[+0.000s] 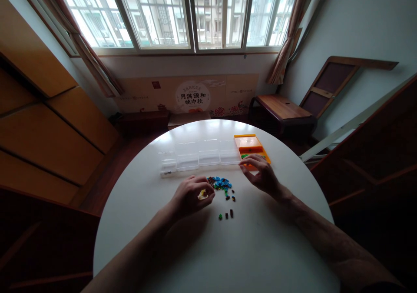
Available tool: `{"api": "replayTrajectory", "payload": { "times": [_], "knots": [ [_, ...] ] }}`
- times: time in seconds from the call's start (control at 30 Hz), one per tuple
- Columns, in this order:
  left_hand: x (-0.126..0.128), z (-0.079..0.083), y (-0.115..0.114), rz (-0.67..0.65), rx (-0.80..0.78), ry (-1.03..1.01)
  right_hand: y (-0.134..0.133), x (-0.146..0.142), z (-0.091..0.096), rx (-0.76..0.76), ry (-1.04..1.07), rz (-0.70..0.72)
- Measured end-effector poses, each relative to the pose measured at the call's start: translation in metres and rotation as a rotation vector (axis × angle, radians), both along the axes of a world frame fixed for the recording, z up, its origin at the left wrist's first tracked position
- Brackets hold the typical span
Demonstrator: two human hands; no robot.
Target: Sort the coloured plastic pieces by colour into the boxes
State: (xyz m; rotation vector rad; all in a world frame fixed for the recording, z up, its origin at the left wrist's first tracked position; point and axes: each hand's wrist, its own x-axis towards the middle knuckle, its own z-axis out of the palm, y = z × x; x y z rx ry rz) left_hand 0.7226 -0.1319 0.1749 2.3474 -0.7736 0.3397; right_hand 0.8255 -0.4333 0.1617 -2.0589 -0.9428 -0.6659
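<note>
We cannot tell whether the yellow bits (202, 194) seen through our curled left hand (192, 191) are held or lie behind it. Our right hand (259, 172) covers the near part of the orange box (249, 149). The bottom edge cuts off the table (241, 258) and our left forearm (140, 249); the top, the window (191, 23). The poster's (241, 82) smallest print is too tiny for us.

Left hand (192, 194) was curled beside brick pile (222, 183), yellow bit (203, 193) visible inside the curl; grip unclear. Right hand (261, 174) was over near end of orange case (250, 150). Clear boxes (187, 163) sat left of it. Three loose bricks (231, 213) lay closer to camera.
</note>
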Motion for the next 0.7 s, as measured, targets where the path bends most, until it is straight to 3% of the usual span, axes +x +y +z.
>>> {"api": "replayTrajectory", "payload": {
  "times": [0.13,0.2,0.43,0.7],
  "knots": [
    [-0.003,0.005,-0.016,0.027,-0.380,0.214,0.014,-0.018,0.009,-0.069,-0.096,0.281],
    [-0.004,0.004,-0.022,0.042,-0.484,0.275,0.021,-0.025,0.010,-0.104,-0.137,0.375],
    [-0.005,-0.004,-0.035,0.027,-0.603,0.414,0.028,-0.031,0.003,-0.141,-0.205,0.440],
    [-0.006,-0.001,-0.038,0.030,-0.630,0.414,0.028,-0.033,0.008,-0.110,-0.220,0.427]
  ]
}}
